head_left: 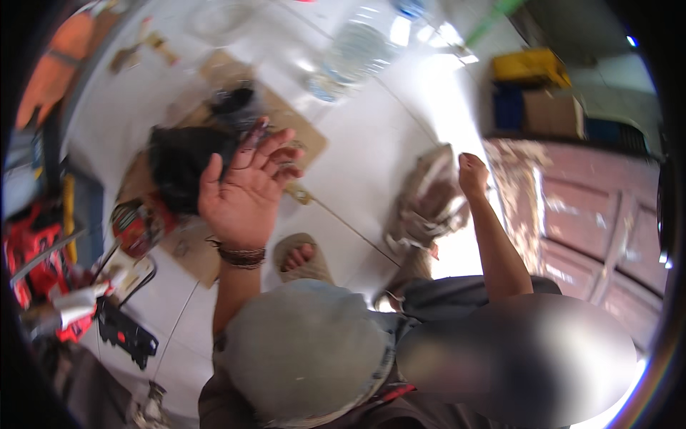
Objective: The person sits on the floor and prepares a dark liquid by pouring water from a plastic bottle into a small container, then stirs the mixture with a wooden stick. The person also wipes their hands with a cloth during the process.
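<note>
Lying on cardboard (307,132), a black bundle (175,168) flanks the spread left hand (246,200).

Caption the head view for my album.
Palm to the camera, an open left hand hovers over cardboard and a black bundle.

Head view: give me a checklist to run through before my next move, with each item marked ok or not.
1. Bare left hand open, palm empty: ok.
2. Bare right hand gripping the crumpled, stained beige cloth beside it: cannot tell; the hand is closed but blurred.
3. Crumpled black plastic-looking bag well clear of the left hand: not ok; the hand overlaps it in this view.
4. Large clear plastic bottle away from both hands: ok.
5. Flat beige sandal clear of the cloth: ok, bare tile lies between.
</note>
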The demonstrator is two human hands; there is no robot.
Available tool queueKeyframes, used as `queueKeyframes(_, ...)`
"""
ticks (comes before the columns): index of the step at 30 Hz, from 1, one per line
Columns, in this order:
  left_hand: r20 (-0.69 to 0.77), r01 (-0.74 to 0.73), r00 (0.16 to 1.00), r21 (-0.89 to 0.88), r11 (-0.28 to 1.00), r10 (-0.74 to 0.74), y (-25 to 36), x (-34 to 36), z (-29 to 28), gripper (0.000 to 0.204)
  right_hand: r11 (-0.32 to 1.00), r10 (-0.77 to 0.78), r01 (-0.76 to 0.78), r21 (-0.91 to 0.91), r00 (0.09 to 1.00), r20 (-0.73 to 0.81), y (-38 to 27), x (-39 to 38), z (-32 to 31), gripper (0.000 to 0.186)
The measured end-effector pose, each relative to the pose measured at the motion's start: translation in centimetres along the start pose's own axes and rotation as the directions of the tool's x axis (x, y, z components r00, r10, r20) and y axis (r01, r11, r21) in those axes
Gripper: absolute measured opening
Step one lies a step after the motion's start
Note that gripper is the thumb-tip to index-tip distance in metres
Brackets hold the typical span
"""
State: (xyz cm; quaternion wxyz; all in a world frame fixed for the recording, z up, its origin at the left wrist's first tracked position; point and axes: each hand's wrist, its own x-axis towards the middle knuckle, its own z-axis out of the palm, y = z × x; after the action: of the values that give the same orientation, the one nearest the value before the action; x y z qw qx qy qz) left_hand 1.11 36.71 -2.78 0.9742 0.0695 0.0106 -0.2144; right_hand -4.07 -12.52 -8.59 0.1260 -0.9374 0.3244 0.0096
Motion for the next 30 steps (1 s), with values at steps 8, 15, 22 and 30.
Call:
queueKeyframes(8,-0.112,0.492,0.871,0.222,0.842,-0.479,-9.8,3.6,-1.9,0.075,0.987,0.153,-0.156,0.046,0.986,0.059,0.8,-5.3,0.1,0.059)
queueKeyframes(15,-0.250,0.495,0.869,0.451,0.743,-0.427,-15.7,5.5,-4.6,0.069,0.917,-0.109,-0.017,0.399,0.950,0.291,-8.1,-9.3,-1.5,0.043)
queueKeyframes(22,-0.062,0.138,0.986,0.831,0.539,-0.157,-17.7,6.2,-4.6,0.063,0.442,-0.032,-0.574,0.689,0.757,0.652,-12.2,-10.0,-3.6,0.077)
queueKeyframes(30,-0.071,0.050,0.997,0.654,0.755,-0.005,-17.6,5.8,-6.0,0.065,0.654,-0.128,-0.242,0.717,0.898,0.420,-10.7,-19.4,0.4,0.064)
